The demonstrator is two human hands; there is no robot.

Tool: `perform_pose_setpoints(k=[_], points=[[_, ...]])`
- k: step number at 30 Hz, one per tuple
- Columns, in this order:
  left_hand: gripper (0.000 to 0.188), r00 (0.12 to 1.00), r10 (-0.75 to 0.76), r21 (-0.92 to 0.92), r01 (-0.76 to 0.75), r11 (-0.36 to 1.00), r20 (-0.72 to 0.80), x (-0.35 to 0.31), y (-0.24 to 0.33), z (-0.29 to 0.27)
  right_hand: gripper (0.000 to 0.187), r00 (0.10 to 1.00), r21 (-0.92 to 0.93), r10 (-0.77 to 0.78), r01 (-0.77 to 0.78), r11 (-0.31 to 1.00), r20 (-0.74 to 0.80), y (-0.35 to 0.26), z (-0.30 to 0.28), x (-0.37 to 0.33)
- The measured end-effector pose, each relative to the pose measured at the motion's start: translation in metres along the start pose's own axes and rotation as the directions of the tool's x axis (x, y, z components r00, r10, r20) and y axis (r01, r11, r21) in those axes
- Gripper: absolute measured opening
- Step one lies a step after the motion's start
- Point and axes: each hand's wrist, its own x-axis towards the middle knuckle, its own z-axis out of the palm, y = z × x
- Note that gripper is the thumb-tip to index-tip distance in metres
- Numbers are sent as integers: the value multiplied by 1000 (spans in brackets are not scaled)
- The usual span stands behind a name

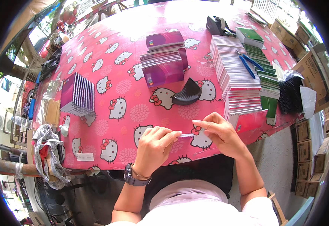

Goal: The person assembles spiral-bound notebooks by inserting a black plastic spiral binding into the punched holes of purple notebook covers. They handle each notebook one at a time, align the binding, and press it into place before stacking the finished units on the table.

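My left hand [155, 145], with a dark watch on its wrist, is closed over a thin whitish strip [187, 135] with small marks along it. Only the strip's right end sticks out past my fingertips; the rest is hidden under the hand. Just right of that end is my right hand [221, 135], index finger pointing left and thumb apart from it, with nothing visible between them. Beyond both hands lies a black curved, half-moon-shaped object [187, 92]. Behind it stands a stack of purple spiral-bound booklets [164, 73].
A pink cartoon-print cloth [142, 113] covers the table. Another purple booklet stack [76, 94] stands left. At right, blue-handled pliers [249, 66] lie on long rows of booklets [232, 71], near a black tape dispenser [219, 26]. A white label [85, 157] lies near the front edge.
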Motion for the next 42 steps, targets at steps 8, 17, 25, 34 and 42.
perform_pose_setpoints(k=[8, 17, 25, 34, 42], points=[[18, 1000, 16, -6, -16, 1000, -12, 0, -4, 1, 29, 995, 50, -98, 98, 994, -4, 4, 10, 8], [23, 1000, -25, 41, 26, 999, -12, 1, 2, 1, 45, 994, -151, -28, 44, 988, 103, -10, 3, 7], [24, 1000, -20, -66, 19, 998, -23, -7, 20, 15, 35, 909, 35, 173, -201, 979, 380, -15, -4, 8], [20, 997, -62, -137, 67, 988, 45, -3, 18, 14, 87, 994, -651, 101, -100, 753, -36, 40, 10, 86], [20, 999, -46, -19, 46, 999, -14, -6, 19, 11, 69, 976, -574, 206, -129, 809, 72, 47, 19, 105]])
